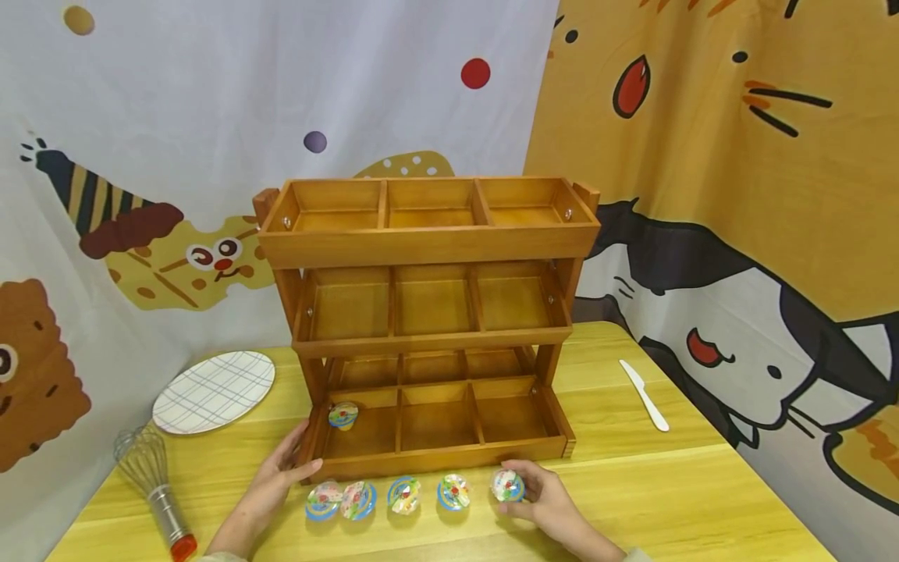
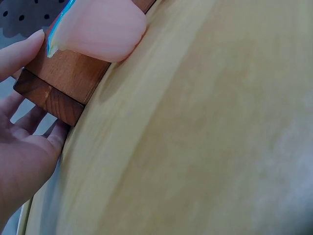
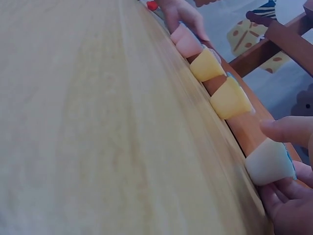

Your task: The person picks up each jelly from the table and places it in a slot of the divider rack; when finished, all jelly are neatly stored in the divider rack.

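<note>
A three-tier wooden rack (image 1: 428,247) with divided trays stands on the table. My left hand (image 1: 275,472) holds the front left corner of its bottom tray, thumb at the front and fingers along the side. Small jelly cups with printed foil lids stand in a row before the rack; a pink jelly cup (image 2: 100,29) is nearest that hand. At the row's right end, my right hand (image 1: 544,499) grips a whitish jelly cup (image 3: 270,162) between thumb and fingers, the cup low at the table. Another jelly cup (image 1: 343,415) lies in the bottom tray's left compartment.
On the left lie an oval plate (image 1: 214,393) with a checked pattern and a whisk (image 1: 160,492) with a red handle end. A white knife (image 1: 644,394) lies to the right of the rack. Printed curtains (image 1: 393,86) hang behind the table.
</note>
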A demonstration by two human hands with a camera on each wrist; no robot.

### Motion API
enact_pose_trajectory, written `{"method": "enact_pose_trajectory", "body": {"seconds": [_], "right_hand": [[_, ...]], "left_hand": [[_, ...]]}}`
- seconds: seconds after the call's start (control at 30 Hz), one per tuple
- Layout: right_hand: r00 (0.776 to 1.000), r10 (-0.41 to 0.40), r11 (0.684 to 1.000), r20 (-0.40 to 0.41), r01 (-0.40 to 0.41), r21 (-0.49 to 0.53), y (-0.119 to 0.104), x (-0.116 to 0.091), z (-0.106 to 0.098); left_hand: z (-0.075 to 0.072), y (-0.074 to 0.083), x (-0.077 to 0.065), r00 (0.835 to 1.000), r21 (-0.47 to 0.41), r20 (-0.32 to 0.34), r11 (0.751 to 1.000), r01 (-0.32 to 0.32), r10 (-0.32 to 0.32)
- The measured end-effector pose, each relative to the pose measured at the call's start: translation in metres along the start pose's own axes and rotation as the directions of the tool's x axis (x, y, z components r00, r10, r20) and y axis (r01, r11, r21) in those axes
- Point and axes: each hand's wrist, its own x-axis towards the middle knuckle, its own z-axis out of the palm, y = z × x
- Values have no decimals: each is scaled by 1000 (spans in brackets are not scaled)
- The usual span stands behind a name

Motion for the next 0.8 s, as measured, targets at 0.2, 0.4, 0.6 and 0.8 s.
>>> {"method": "enact_pose_trajectory", "body": {"seconds": [0.2, 0.4, 0.6, 0.8], "right_hand": [[999, 39, 999, 15, -40, 32, -1, 0, -1], [1000, 21, 999, 14, -21, 27, -2, 1, 1], [999, -1, 1000, 36, 1, -3, -16, 8, -4], [999, -38, 999, 3, 38, 5, -50, 34, -9]], "left_hand": [[0, 1, -1, 1000, 2, 8, 1000, 6, -6], [-2, 0, -2, 1000, -6, 9, 1000, 5, -5], [-2, 1, -3, 1000, -3, -9, 1000, 4, -4], [1, 4, -2, 1000, 33, -10, 999, -7, 7]]}}
